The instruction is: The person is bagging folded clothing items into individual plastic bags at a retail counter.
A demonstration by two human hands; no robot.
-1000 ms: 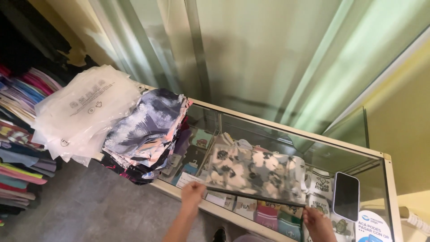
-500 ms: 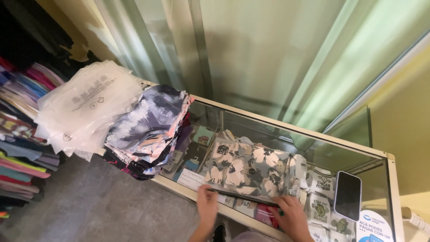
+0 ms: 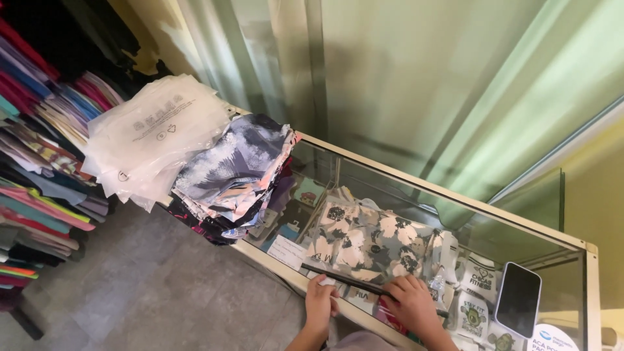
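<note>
A dark rod [image 3: 354,282] is gripped at its end by the right hand [image 3: 412,304] over the floral garment [image 3: 370,240]. The left hand [image 3: 321,301] is curled closed on the glass counter [image 3: 455,214] edge, gripping nothing visible.

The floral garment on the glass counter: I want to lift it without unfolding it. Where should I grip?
Probably the near edge of the floral garment, from the person's side: it lies flat, and the left hand and right hand already rest there.
</note>
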